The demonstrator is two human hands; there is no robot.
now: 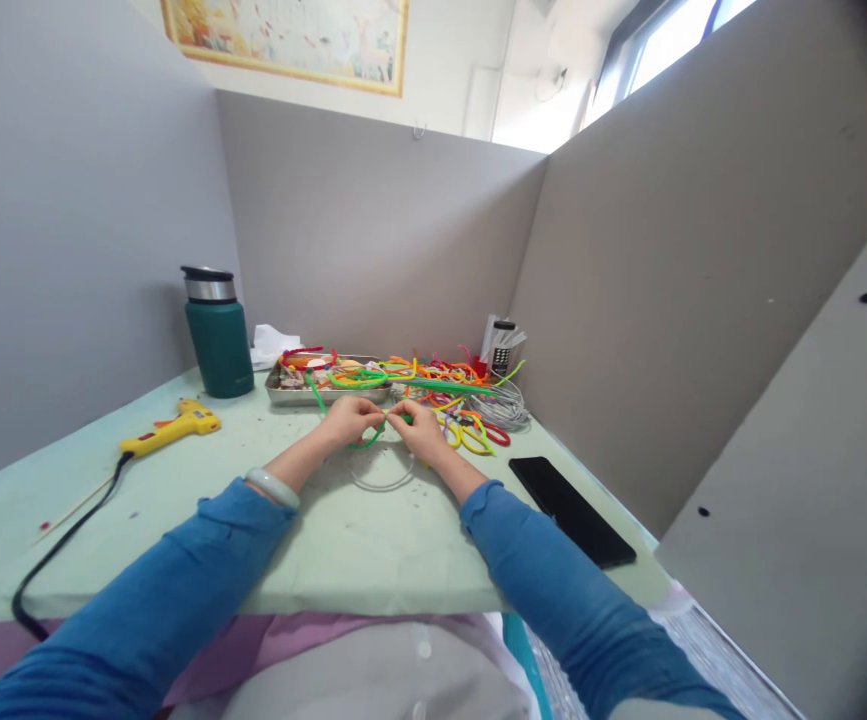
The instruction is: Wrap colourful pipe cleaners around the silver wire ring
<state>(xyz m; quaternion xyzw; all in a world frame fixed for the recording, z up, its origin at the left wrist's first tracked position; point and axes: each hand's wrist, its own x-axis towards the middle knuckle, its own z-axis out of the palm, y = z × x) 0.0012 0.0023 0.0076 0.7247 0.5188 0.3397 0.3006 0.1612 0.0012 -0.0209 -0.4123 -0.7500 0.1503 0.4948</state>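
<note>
My left hand (pixel 348 420) and my right hand (pixel 419 428) meet over the middle of the pale green table (pixel 343 540), fingers pinched together on a green pipe cleaner (pixel 373 437) that curves between them. Both sleeves are blue, and a pale bangle (pixel 274 487) sits on my left wrist. A thin clear ring (pixel 384 470) lies on the table just below my hands. Behind them spreads a pile of coloured pipe cleaners (pixel 440 390).
A metal tray (pixel 290 390) of craft bits stands behind my hands. A dark green flask (pixel 217 335) is at the back left, a yellow glue gun (pixel 170 428) with a black cord lies left, and a black phone (pixel 572 510) lies right. Grey partition walls enclose the desk.
</note>
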